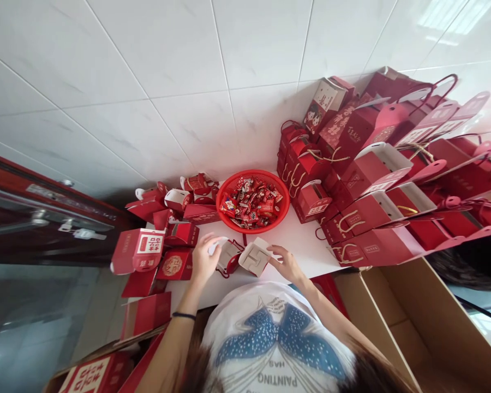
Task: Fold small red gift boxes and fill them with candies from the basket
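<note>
A small red gift box (255, 257) is tipped over in front of me, its pale folded bottom flaps facing up. My right hand (286, 264) has its fingers at the right edge of this box. Towards the left, a white rounded flap and a pale inner panel (229, 253) lie open with dark red cord beside them. My left hand (206, 257) pinches the white flap between thumb and fingers. Whether the flap and panel belong to the same box I cannot tell. Just behind stands a red plastic basket (288, 203) filled with wrapped candies (253, 202).
Red gift boxes with cord handles (364, 213) are stacked high on the right. More red boxes (174, 232) crowd the left of the white table (306, 248). A large cardboard box (417, 322) stands at lower right. A door handle (36, 219) and tiled wall surround the table.
</note>
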`<state>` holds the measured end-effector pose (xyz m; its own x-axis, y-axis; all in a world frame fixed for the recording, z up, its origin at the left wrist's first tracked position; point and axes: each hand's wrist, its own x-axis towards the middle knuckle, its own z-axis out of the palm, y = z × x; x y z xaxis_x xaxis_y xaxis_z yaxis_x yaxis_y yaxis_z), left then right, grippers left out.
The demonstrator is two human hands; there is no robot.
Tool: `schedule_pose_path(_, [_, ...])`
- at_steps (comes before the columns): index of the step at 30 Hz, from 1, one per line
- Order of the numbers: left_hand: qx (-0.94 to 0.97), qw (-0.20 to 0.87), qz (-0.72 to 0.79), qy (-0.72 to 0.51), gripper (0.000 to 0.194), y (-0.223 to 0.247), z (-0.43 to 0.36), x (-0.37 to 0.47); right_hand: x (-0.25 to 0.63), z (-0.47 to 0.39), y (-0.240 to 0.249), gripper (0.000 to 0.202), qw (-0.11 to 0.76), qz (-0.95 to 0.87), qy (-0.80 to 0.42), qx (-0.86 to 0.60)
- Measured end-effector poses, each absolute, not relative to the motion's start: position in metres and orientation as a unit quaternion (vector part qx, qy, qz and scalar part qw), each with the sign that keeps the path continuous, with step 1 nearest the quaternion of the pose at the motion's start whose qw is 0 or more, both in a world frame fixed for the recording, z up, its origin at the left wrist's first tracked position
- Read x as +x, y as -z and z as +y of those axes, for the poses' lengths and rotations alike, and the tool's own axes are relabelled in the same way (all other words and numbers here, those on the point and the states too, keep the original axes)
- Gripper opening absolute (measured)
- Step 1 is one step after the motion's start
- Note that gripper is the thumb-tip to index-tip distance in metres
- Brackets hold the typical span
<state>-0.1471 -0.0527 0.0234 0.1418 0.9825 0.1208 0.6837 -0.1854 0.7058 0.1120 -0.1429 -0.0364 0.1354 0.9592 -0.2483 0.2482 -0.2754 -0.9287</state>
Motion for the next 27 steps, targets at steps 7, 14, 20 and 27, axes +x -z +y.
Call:
schedule_pose_path(7, [0.817, 0.320, 0.445, -0.180, 0.027, -0.014, -0.076, -0.101, 0.104, -0.140, 0.042, 0.030, 0.395, -0.427, -0.475, -0.660])
schedule_pose_path(14, [0.833, 0.276, 0.472, -0.078, 0.045, 0.012, -0.082, -0.101, 0.103, -0.140, 0.044, 0.040, 0.382, -0.409, -0.484, -0.673])
schedule_pose_path(20, [0.841, 0.297, 0.445, -0.077, 0.050, 0.017, -0.079, -0.105, 0.105, -0.135, 0.048, 0.049, 0.371, -0.421, -0.479, -0.675])
schedule_pose_path(27, [0.799, 0.354, 0.444, -0.199, 0.030, -0.004, -0.072, -0.110, 0.130, -0.101, 0.028, 0.032, 0.407, -0.471, -0.405, -0.669])
